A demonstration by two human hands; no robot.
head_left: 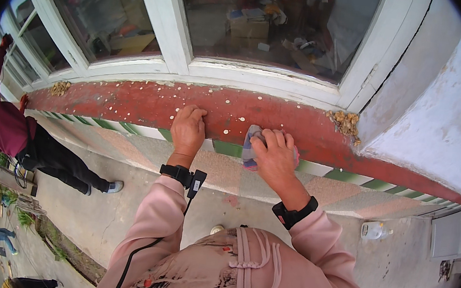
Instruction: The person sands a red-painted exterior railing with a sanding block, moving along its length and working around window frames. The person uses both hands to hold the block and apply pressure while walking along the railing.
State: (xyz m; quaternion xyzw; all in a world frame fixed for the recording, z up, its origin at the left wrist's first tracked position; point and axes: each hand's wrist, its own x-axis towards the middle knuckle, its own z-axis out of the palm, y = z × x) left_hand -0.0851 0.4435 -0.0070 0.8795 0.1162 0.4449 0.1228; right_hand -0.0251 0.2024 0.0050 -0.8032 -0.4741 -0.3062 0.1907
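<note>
A folded cloth [251,149], checked in grey and pink, is held under the right hand [276,157], with the fingers bent over it and its left edge left showing beside them. The cloth is pressed to the front edge of a red windowsill [154,105], partly over the green and white band of tiles [227,148] just below that edge. The left hand [188,132] is rested palm down on the same sill, to the left of the cloth and apart from it; its fingers are curled under, and whether anything is gripped by them cannot be told. Pale spots [224,132] are scattered over the sill between the hands and farther left. Ahead of both hands the sill is bordered by a white window frame [262,80], and a cardboard box [250,28] can be seen through the glass. A crumbly yellowish clump [345,124] is lodged at the frame's foot, ahead and to the right of the right hand; a similar one is seen well to the left of the left hand. A translucent jug [374,230] is set on the ground, nearer the body and right of the right hand. Far left of the left hand, one arm is raised to the windows by a co-worker [6,126] in a maroon top.
</note>
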